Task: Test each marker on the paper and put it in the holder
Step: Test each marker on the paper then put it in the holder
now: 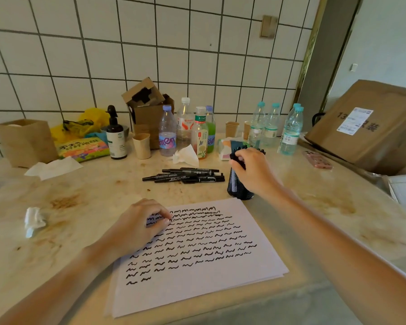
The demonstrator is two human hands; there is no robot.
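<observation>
We work at a pale, stained stone worktop (314, 207) set against a white tiled wall (174, 55), with a large cardboard box (370, 123) leaning at the right and a pink phone (318, 160) lying just in front of it. Along the wall stand several water bottles (291, 132), a dark pump bottle (115, 134), paper cups (142, 146), a small open cardboard box (148, 106), a brown paper bag (26, 141) and a yellow plastic bag (89, 123); crumpled tissues (34, 220) lie at the left. A stack of white paper (197, 273) sits before us, covered in rows of short black squiggles. Our left hand (138, 227) rests on the paper's upper left corner, fingers curled with the tips pressed to the sheet, holding nothing that we can see. The black mesh holder (238, 186) stands just beyond the paper's upper right corner, with black markers upright in it. Our right hand (253, 170) is at its rim, its grip clamped on the top of a marker (236, 158) that stands in the holder. A loose pile of black markers (185, 175) lies flat on the worktop just left of the holder.
</observation>
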